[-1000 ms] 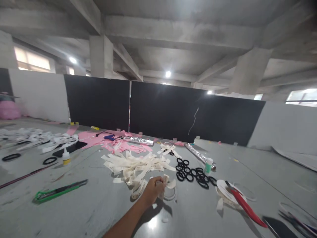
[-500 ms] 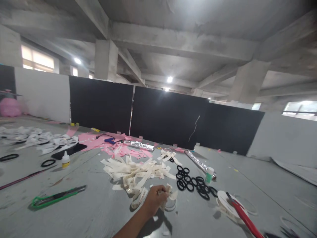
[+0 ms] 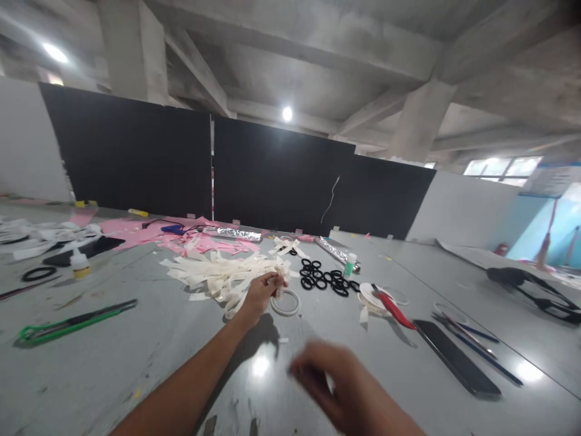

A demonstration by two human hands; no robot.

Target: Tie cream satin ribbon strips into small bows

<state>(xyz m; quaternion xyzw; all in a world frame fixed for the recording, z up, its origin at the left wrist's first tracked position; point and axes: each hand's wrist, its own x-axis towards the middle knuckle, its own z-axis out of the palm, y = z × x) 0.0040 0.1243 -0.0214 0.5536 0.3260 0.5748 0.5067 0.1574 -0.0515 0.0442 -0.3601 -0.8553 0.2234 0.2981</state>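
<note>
My left hand (image 3: 263,292) is closed on a small piece of cream ribbon, at the right edge of the pile of cream ribbon strips (image 3: 218,272). A clear ring (image 3: 285,303) lies on the grey table just right of its fingertips. Nearer to me, my right hand (image 3: 333,378) is blurred by motion, fingers curled, and whether it holds anything is hidden. Several black rings (image 3: 320,277) lie beyond it. To their right sits a ribbon roll (image 3: 372,297) with a red-handled tool (image 3: 394,307) on it.
A green cutter (image 3: 75,321) and a glue bottle (image 3: 80,264) are on the left. Pink scraps (image 3: 136,229) and a foil roll (image 3: 233,234) lie farther back. At right are a black phone (image 3: 456,357), scissors (image 3: 469,339) and a black strapped item (image 3: 535,290).
The view has turned right and down. My right hand has come into view at the bottom. My left hand is still closed on cream ribbon, and the clear ring beside it shows more fully.
</note>
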